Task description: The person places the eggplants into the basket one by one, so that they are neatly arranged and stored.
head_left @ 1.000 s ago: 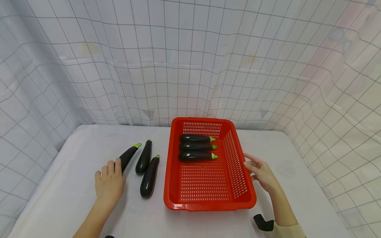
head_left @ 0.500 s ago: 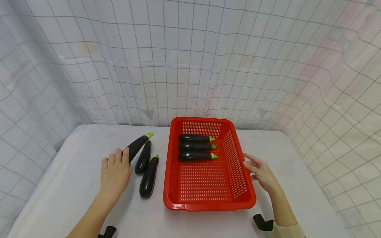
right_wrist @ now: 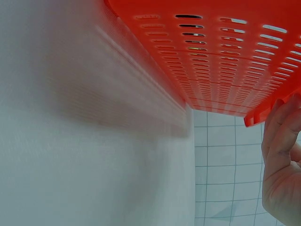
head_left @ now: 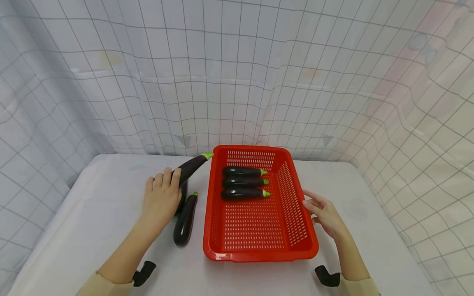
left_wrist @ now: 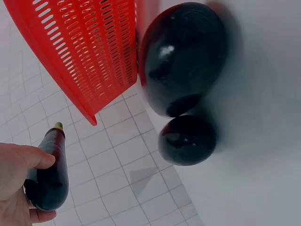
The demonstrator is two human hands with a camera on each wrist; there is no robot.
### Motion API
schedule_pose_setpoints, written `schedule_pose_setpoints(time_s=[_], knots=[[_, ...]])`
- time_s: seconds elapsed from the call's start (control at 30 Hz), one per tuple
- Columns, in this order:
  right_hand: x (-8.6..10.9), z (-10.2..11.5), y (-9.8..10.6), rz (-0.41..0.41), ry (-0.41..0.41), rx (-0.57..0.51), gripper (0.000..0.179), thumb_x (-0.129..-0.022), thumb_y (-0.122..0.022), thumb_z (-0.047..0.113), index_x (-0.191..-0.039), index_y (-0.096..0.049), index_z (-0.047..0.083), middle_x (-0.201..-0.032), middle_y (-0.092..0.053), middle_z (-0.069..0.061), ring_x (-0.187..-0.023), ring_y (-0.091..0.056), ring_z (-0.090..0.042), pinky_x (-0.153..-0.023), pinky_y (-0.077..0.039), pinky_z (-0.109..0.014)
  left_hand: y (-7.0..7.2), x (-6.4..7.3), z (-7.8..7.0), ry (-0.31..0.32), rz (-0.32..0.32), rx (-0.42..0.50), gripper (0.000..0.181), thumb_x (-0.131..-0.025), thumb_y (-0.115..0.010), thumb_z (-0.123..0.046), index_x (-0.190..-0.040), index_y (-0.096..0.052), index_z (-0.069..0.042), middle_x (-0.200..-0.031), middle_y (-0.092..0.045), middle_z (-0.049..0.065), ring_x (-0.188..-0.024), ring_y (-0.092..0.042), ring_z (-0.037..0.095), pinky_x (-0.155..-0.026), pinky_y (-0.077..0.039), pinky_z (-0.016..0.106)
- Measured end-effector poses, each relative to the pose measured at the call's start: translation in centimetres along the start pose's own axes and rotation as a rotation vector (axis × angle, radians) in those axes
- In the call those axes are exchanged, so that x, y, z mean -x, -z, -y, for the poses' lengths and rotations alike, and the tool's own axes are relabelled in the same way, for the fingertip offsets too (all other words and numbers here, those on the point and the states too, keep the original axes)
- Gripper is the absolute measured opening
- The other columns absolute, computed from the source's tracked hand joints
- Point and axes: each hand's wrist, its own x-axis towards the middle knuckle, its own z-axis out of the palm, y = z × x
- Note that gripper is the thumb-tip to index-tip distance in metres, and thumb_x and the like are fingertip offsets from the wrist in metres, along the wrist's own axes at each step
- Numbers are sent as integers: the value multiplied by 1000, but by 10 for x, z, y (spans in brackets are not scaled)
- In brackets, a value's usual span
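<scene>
My left hand (head_left: pixel 161 201) grips a dark purple eggplant (head_left: pixel 193 167), its green stem end pointing up and right beside the basket's back left corner. The left wrist view shows thumb and fingers around this eggplant (left_wrist: pixel 52 174), held off the table. Below the hand lie two more: one eggplant (head_left: pixel 186 222) in plain sight, another (head_left: pixel 182 201) mostly hidden by the hand. In the red plastic basket (head_left: pixel 259 257), three eggplants (head_left: pixel 244 182) lie side by side, stems to the right. My right hand (head_left: pixel 326 216) holds the basket's right rim, fingers bent against its outer side.
A white cloth covers the table (head_left: pixel 111 197). White grid-patterned curtains (head_left: pixel 237 82) hang behind it and at both sides. Black wrist-worn pieces (head_left: pixel 327 276) show near both sleeves. The basket's front half shows bare slotted floor.
My left hand has lifted the eggplant and carried it right and away from me, over the other loose ones, toward the basket. The right hand and basket stay almost still.
</scene>
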Motion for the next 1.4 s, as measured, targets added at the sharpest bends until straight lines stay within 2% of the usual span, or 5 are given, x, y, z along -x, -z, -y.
schedule_pose_setpoints(time_s=[0.37, 0.63, 0.93, 1.2, 1.4], knots=[[-1, 0, 0, 0, 2, -5, 55, -91, -56, 22, -138, -35, 3, -88, -63, 2, -66, -58, -10, -52, -50, -26, -10, -27, -30, -94, 1, -11, 50, -78, -65, -10, -119, -38, -1, -109, -41, 21, -89, -41, 35, -77, -32, 46], [-1, 1, 0, 11, 12, -6, 54, -92, -55, 20, -138, -34, 1, -87, -62, 2, -66, -57, -10, -52, -50, -26, -15, -37, -57, -155, 83, -53, 49, -82, -64, -16, -122, -37, -6, -114, -43, 18, -96, -43, 32, -84, -36, 45], [-1, 0, 0, 8, 15, -1, 55, -92, -55, 20, -138, -34, 0, -88, -62, 2, -66, -57, -10, -52, -50, -26, -24, -40, -82, -268, 225, -54, 63, -75, -72, -18, -128, -38, -9, -124, -43, 16, -106, -42, 30, -94, -35, 46], [0, 0, 0, 6, 10, -12, 53, -92, -54, 20, -139, -35, 3, -88, -63, 2, -67, -58, -10, -53, -50, -26, -41, -37, -94, -350, 229, -26, 57, -78, -71, -22, -126, -41, -12, -122, -46, 12, -106, -43, 27, -95, -36, 42], [0, 0, 0, 2, 9, -10, 54, -92, -55, 22, -139, -35, 4, -89, -63, 2, -67, -58, -11, -54, -51, -26, -55, -35, -97, -431, 243, -59, 54, -79, -69, -22, -125, -42, -14, -122, -46, 10, -105, -45, 25, -95, -38, 40]])
